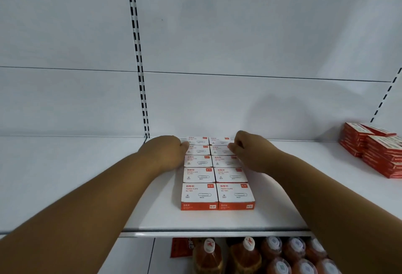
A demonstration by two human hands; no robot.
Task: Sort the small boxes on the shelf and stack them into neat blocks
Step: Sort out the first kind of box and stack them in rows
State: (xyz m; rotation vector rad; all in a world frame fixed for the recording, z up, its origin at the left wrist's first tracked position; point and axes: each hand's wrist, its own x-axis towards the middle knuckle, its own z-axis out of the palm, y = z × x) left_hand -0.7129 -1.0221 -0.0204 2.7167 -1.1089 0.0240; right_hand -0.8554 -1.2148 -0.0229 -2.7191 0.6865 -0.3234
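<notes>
boxes [217, 173] sit mid-shelf [87, 175] in a two-wide block, five rows deep. left hand [168, 151] and right hand [250, 151] flank the back rows, fingers curled, pressing the sides; neither pinches a box. judgement: squeeze evenly, square the edges, don't skew the front rows. loose stack [374, 149] waits at right. bottles [261, 254] below.

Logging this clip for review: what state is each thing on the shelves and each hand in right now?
Block of boxes: flat on the shelf, two columns, five rows, edges aligned.
Left hand: fingers curled, against the block's left side near the back.
Right hand: fingers curled, on the back right boxes.
Pile of boxes: far right, stacked high, uneven.
Bottles: lower shelf, upright, capped.
</notes>
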